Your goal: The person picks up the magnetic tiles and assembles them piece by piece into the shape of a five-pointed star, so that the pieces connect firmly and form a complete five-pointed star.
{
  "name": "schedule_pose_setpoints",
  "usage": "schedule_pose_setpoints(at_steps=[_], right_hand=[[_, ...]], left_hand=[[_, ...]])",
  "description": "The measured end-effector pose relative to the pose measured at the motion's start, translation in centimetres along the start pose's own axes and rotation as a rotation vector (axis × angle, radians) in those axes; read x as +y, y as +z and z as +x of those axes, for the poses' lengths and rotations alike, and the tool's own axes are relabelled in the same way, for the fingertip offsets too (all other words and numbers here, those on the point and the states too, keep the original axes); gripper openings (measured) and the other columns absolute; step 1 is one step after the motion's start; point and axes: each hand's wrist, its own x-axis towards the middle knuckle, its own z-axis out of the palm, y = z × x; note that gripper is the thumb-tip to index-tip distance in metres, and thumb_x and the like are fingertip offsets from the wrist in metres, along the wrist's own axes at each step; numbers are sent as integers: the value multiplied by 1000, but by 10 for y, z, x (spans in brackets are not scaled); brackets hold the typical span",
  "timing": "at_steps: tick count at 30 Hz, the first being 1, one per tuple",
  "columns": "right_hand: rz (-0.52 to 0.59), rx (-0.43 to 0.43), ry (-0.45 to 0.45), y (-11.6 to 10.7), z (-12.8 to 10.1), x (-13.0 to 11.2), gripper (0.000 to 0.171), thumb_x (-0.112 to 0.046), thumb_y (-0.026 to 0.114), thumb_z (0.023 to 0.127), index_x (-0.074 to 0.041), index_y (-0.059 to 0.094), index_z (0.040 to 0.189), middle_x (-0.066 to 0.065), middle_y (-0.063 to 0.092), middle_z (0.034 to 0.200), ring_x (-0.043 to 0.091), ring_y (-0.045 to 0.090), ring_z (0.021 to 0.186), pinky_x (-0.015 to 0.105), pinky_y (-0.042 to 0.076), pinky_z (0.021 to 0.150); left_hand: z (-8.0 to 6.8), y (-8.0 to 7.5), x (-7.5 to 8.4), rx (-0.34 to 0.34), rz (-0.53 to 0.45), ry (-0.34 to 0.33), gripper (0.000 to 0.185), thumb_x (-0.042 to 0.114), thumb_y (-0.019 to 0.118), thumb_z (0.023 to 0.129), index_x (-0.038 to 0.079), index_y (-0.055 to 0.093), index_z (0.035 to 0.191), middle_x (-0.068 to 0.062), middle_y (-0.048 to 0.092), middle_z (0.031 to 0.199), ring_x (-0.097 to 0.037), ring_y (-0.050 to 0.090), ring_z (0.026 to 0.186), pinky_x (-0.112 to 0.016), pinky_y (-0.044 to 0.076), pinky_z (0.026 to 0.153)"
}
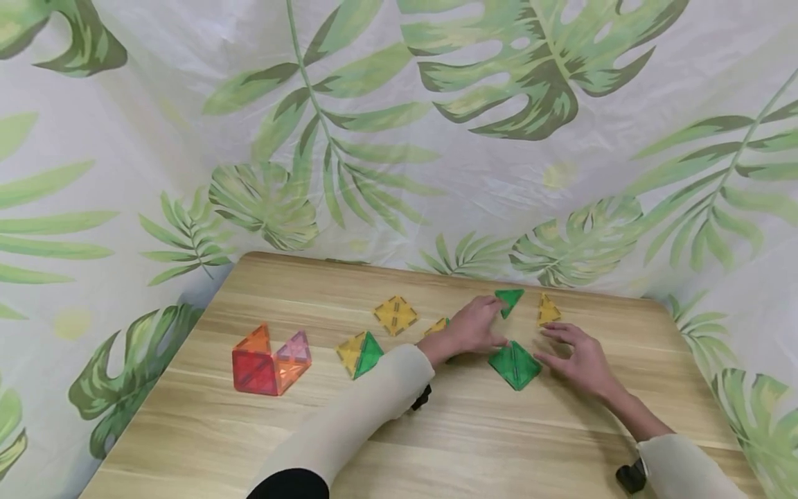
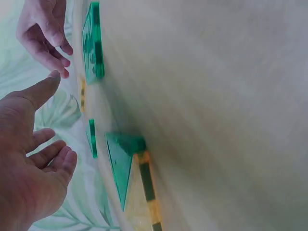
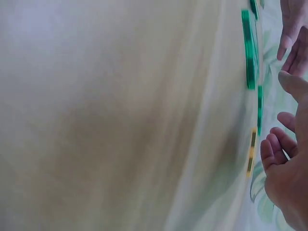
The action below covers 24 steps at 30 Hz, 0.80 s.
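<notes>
The right hand [image 3: 288,183], fingers loosely curled, hovers beside flat green plastic tiles [image 3: 249,50] on the blurred wooden table [image 3: 120,120].

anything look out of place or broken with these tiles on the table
Nothing looks broken or spilled. The tiles lie loosely scattered: a green square between the left hand and right hand, a green triangle and yellow triangle beyond them. Only the orange and pink tile structure stands up, off to the left.
</notes>
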Motion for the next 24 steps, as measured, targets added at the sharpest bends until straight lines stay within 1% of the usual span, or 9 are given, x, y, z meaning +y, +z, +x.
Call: schedule_pose_setpoints(at_steps=[1,3,4,5,9,13,16,19,24], right_hand=[[-2,3,13,-1,2,3,43,-9,92,81,6,76,117,22,71,125,43,70,110,36,62,88],[2,3,38,-3,7,9,42,-9,91,83,8,76,117,25,70,127,46,68,113,53,61,86],[9,2,52,-3,9,13,42,-10,90,84,9,75,118,27,69,128,48,67,114,58,60,85],[13,-2,69,-4,11,16,42,-10,89,85,10,74,118,28,68,129,49,66,114,60,59,86],[21,-16,133,-5,18,28,48,-15,88,88,13,71,123,31,65,133,51,64,118,62,57,91],[-9,-41,193,-4,24,38,55,-20,88,89,13,68,128,31,62,139,51,64,119,64,55,96],[-21,-53,224,-2,29,41,59,-22,88,89,14,66,131,32,59,142,51,63,120,64,54,98],[-16,-56,246,-1,33,44,62,-23,88,89,14,65,133,32,58,144,52,61,123,64,54,98],[-17,-63,255,1,37,47,65,-24,89,88,14,63,135,32,58,145,52,57,128,63,53,99]], left_hand=[[3,0,-2,0,-3,-12,80,42,85,91,5,53,153,-14,54,156,-27,50,145,-31,42,120],[10,1,-7,-5,-24,-37,81,41,85,91,6,50,156,-14,51,159,-27,48,148,-32,41,121],[13,2,-9,-9,-35,-51,83,42,84,92,7,48,157,-13,49,160,-27,47,148,-33,40,121],[16,3,-12,-11,-45,-64,84,42,84,92,7,46,158,-13,48,161,-27,46,149,-34,40,121],[26,12,-21,-10,-73,-103,86,42,84,92,10,43,161,-10,47,162,-26,47,148,-33,42,120],[33,17,-26,-14,-73,-110,87,42,83,92,12,41,162,-10,45,164,-26,46,149,-35,41,121],[36,18,-27,-17,-72,-107,88,42,83,92,12,40,163,-10,43,165,-27,44,151,-36,39,122],[39,19,-26,-17,-92,-115,87,41,84,92,13,40,163,-10,42,166,-27,42,152,-36,38,123],[43,22,-25,-42,-116,-149,90,40,83,93,13,36,165,-8,36,170,-25,37,155,-35,35,124]])
